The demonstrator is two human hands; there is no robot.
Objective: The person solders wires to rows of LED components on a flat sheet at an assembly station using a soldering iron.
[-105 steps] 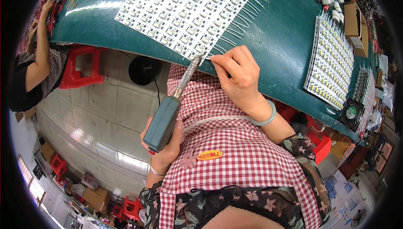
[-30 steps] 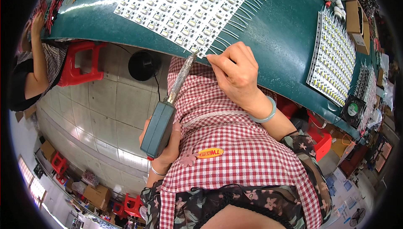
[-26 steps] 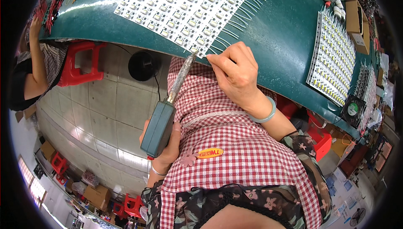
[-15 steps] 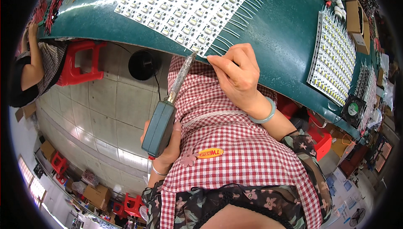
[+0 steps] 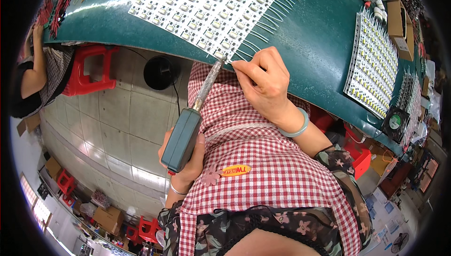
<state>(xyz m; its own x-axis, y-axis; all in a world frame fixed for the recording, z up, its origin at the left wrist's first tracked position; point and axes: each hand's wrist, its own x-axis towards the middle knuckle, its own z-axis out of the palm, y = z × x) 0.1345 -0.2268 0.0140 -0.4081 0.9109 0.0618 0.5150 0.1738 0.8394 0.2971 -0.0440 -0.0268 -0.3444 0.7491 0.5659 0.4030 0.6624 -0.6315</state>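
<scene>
My left hand [image 5: 191,164] is wrapped round the dark green handle of a soldering iron [image 5: 182,138], whose metal shaft points up and away to the right. Its tip is at the near corner of a large white LED circuit board panel [image 5: 202,14], touching or almost touching it. Thumb and fingers of my right hand [image 5: 267,84] are pinched together just right of that corner, on a thin white wire [image 5: 233,62] that is mostly hidden by the fingertips. More white wires [image 5: 270,21] stick out in a row along the panel's right edge.
The green tabletop [image 5: 310,54] carries a second LED panel [image 5: 373,63], a cardboard box [image 5: 399,28] and a small black fan [image 5: 395,122] at the right. A black bucket [image 5: 159,73] and a red stool [image 5: 91,70] stand on the floor. Another person [image 5: 35,77] works at the far left.
The soldering iron has shifted slightly right, its tip now closer to my right fingertips at the panel's corner. My right hand has barely moved and keeps its pinch.
</scene>
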